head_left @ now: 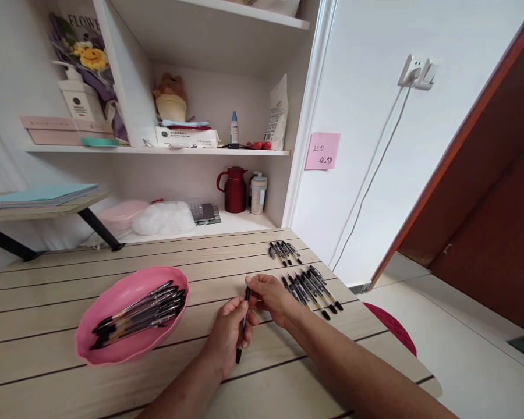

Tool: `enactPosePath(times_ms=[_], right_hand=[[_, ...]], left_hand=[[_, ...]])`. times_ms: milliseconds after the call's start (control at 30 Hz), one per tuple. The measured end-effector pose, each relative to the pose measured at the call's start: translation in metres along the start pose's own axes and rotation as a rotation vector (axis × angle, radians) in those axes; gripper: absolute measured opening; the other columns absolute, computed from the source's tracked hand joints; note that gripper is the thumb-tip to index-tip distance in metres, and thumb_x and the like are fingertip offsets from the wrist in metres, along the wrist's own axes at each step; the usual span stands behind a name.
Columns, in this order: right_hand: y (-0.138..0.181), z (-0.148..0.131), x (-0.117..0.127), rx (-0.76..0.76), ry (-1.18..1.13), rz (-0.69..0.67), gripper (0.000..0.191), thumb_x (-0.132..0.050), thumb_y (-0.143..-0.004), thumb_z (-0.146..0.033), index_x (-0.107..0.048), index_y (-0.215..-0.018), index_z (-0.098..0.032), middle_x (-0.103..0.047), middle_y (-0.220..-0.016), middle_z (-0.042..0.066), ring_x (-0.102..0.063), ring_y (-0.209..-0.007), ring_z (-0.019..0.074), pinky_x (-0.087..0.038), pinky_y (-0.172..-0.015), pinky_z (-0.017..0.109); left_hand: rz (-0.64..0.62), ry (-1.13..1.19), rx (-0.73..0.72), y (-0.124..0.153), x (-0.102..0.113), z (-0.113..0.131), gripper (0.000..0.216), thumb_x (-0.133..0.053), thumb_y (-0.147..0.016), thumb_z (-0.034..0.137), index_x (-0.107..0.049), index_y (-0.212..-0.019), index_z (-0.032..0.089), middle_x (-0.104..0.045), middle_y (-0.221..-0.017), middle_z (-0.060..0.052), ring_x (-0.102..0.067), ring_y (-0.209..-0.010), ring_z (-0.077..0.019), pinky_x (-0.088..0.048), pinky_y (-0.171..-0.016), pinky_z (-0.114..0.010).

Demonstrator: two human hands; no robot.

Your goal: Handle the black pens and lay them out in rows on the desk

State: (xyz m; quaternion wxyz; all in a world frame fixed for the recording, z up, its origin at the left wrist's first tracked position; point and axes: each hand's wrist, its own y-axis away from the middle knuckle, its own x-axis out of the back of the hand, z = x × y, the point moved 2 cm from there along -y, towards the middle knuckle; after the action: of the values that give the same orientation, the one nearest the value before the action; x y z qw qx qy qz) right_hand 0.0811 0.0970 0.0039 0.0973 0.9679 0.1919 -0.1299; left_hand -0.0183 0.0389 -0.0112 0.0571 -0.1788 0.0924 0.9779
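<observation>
Left hand [229, 327] and right hand [271, 295] clamp fingers on a slim black plastic pen [241, 336]; uneven pulling could drop it.

Head camera: close above table [213, 272], facing forward-down, shelves [192, 152] beyond.

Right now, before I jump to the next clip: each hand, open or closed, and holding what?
Left hand: closed, holding a black pen around its barrel.
Right hand: closed, pinching the same pen at its far end.
</observation>
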Motion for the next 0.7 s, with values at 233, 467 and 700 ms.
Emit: enactPosePath(times_ms=[233,467,700], right_hand=[[-0.017,-0.012,0.014,0.167,-0.024,0.175,0.029,-0.06,-0.067,-0.042,-0.056,-0.081,-0.017,-0.061,-0.072,0.003,-0.057,-0.06,0.011,-0.043,-0.051,0.022],[-0.05,-0.051,0.082,0.159,0.789,0.526,0.017,-0.051,-0.071,-0.026,-0.061,-0.078,-0.014,-0.063,-0.068,0.007,-0.058,-0.062,0.014,-0.043,-0.055,0.024],[-0.062,-0.047,0.101,0.045,1.297,0.603,0.009,-0.055,-0.065,-0.017,-0.063,-0.068,-0.017,-0.065,-0.083,0.01,-0.057,-0.084,0.0225,-0.039,-0.067,0.029]], left_hand=[[0.014,0.011,0.05,0.0,-0.001,0.002,0.03,-0.055,-0.07,0.038,-0.053,-0.09,0.016,-0.054,-0.057,0.003,-0.036,-0.033,-0.0026,-0.019,-0.034,-0.016],[0.024,0.03,0.056,-0.001,0.002,0.0,0.034,-0.056,-0.069,0.037,-0.054,-0.097,0.016,-0.054,-0.058,0.003,-0.037,-0.035,-0.0033,-0.019,-0.034,-0.016],[0.026,0.021,0.073,-0.002,0.002,-0.001,0.033,-0.057,-0.068,0.037,-0.055,-0.092,0.015,-0.054,-0.057,0.003,-0.038,-0.034,-0.0034,-0.019,-0.034,-0.016]])
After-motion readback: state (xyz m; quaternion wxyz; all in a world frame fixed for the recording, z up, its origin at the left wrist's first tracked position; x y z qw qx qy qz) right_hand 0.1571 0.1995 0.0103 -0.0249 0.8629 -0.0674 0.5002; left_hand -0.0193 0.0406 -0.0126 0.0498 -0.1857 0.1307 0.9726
